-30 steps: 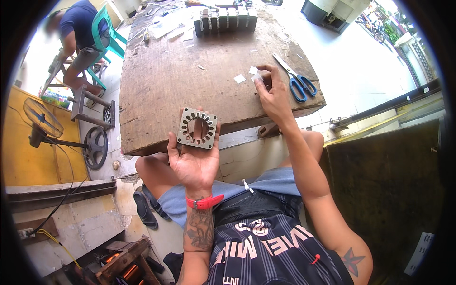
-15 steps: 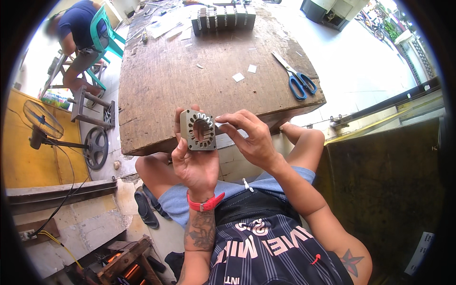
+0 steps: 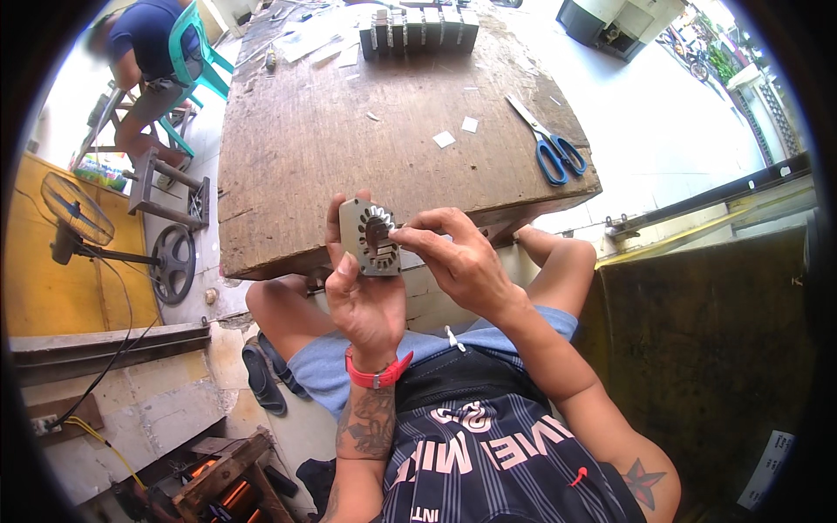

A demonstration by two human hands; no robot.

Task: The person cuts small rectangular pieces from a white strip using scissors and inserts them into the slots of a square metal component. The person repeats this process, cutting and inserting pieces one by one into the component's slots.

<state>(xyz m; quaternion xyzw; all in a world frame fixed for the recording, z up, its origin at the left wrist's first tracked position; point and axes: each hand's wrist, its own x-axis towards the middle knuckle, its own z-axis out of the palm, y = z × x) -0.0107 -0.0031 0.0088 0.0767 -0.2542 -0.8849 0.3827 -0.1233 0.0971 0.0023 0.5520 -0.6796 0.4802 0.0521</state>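
Observation:
My left hand (image 3: 370, 315) holds a grey metal stator core (image 3: 351, 228) upright above my lap, at the table's near edge, with fingers behind it and thumb on its lower side. A ring of slots surrounds the core's central hole. White liners (image 3: 377, 212) show in several upper slots; the others look dark. My right hand (image 3: 466, 266) is closed in a pinch at the core's right side. Its fingertips touch the slotted face near the upper right, on a small whitish slip mostly hidden by the fingers.
A wooden table (image 3: 305, 166) bears blue-handled scissors (image 3: 556, 152), small white squares (image 3: 444, 139), and a row of slotted metal cores (image 3: 418, 37) at the back. A fan (image 3: 78, 209) stands left. Beyond it another person (image 3: 148, 44) sits on a green chair (image 3: 185, 44).
My left hand has turned the stator core so its slotted face points more to the right. My right fingertips have moved left and down, from beside the core onto its face.

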